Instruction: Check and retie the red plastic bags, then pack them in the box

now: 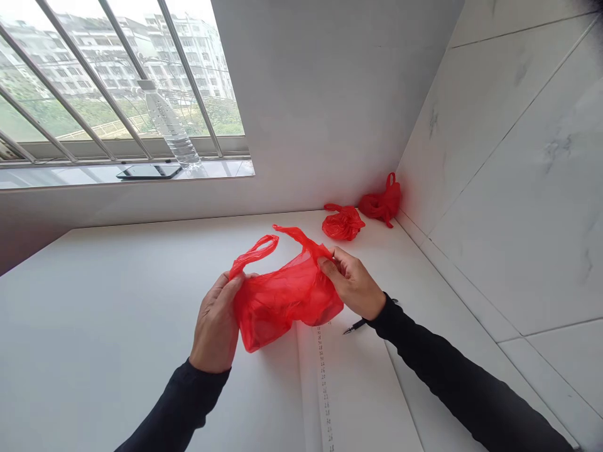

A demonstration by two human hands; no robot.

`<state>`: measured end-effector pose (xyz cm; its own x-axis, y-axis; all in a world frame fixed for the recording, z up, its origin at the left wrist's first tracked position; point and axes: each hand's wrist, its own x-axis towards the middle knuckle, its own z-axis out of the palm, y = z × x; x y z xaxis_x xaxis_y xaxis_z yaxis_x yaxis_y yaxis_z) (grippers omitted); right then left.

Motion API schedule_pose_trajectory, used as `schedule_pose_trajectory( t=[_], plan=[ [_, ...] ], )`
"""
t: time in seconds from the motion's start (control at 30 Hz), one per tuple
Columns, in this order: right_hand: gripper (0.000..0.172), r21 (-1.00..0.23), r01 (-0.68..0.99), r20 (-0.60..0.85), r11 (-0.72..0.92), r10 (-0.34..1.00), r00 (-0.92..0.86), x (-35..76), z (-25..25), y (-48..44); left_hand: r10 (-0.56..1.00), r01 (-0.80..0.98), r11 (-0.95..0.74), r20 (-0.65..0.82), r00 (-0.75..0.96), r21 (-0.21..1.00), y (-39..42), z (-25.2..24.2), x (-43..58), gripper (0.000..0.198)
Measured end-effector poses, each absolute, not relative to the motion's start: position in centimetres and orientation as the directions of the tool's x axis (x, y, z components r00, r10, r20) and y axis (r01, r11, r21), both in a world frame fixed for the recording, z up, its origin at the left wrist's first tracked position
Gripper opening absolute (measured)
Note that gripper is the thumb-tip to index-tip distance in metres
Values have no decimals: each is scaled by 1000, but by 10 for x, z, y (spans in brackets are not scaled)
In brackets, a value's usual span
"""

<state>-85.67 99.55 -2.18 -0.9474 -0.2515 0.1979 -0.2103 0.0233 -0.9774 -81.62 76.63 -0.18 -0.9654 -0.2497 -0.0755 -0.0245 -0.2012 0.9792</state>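
A thin red plastic bag [282, 295] hangs between my two hands, above the white table and the top end of a sheet of paper. Its two handle loops stick up, apart from each other. My left hand [217, 323] grips the bag's left side below one loop, thumb on top. On the right side, my right hand [355, 281] pinches the upper edge between thumb and fingers. Something darker shows faintly through the bag's lower part, too unclear to name.
Two crumpled red bags, one [343, 223] beside the other [380, 199], lie at the back right corner. Paper [362, 389] with handwritten numbers and a black pen [355, 326] lie below my right hand. A bottle [172, 129] and a phone [149, 171] occupy the windowsill.
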Motion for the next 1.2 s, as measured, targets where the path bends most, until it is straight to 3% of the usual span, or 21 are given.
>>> schedule_pose_trajectory(
  t=[0.1,0.23,0.43,0.5,0.63,0.7,0.73,0.8,0.87,0.93,1.07,1.2],
  plan=[
    [37,-973,-228,231,-40,-263,-937,-855,-16,995,-229,-39,-178,-80,-970,983,768,1,-815,32],
    [33,-954,-265,294,-139,-277,-915,-849,-9,996,-198,48,-79,31,-980,996,773,17,-811,31],
    [23,-931,-280,340,-233,-277,-899,-848,8,982,-141,39,-206,10,-990,978,789,49,-818,21],
    [25,-935,-278,336,-219,-302,-892,-848,15,973,-94,-4,-223,-26,-995,975,794,52,-820,15],
    [28,-955,-287,294,-77,-371,-881,-844,20,962,-27,-63,-79,-65,-998,995,800,49,-812,26],
    [28,-952,-306,279,7,-396,-875,-840,19,961,35,-60,22,-61,-998,998,801,47,-804,12],
    [27,-945,-323,276,49,-408,-870,-838,18,961,52,-52,57,-55,-997,997,800,47,-801,12],
    [25,-927,-355,270,123,-440,-856,-836,17,962,59,-36,96,-42,-997,995,800,45,-796,31],
    [22,-905,-393,285,160,-458,-842,-836,17,964,40,-40,82,-44,-998,996,798,43,-796,23],
    [23,-896,-411,310,167,-428,-849,-837,17,967,25,-75,55,-77,-997,996,796,42,-799,22],
    [39,-930,-351,295,108,-346,-890,-841,15,968,33,-115,62,-117,-993,991,795,45,-801,31],
    [30,-941,-337,325,-24,-343,-881,-841,10,965,38,-122,30,-123,-992,992,796,48,-798,45]
  ],
)
